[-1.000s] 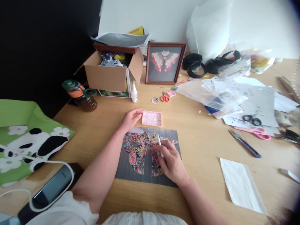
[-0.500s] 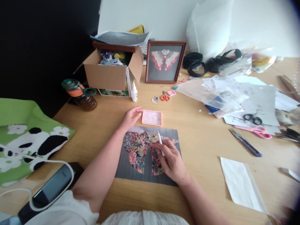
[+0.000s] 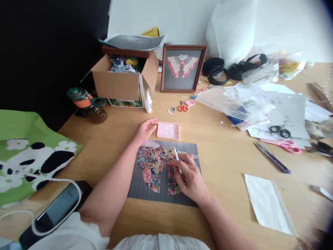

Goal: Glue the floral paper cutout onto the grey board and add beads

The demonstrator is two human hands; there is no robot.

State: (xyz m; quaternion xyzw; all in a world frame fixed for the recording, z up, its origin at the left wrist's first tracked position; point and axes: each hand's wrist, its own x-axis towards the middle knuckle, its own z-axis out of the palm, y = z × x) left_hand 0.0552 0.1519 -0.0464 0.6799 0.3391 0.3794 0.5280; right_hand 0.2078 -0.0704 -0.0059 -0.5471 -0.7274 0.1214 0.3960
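One pen (image 3: 177,158) is being pinched in right hand (image 3: 191,178), likely for control, above collar (image 3: 151,165) lying on sheet (image 3: 163,199); left hand (image 3: 145,132), fingers loosely parted, is resting by tray (image 3: 168,138), perhaps steadying it.

Part of the floral collar (image 3: 149,161) is hidden by the right grip (image 3: 191,178); grains (image 3: 166,131) in the pink tray (image 3: 168,138) beyond that grip are too small to be identified.

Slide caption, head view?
Right hand holds slim white tool over multicoloured floral collar on grey sheet; left hand beside pink rectangular tray.
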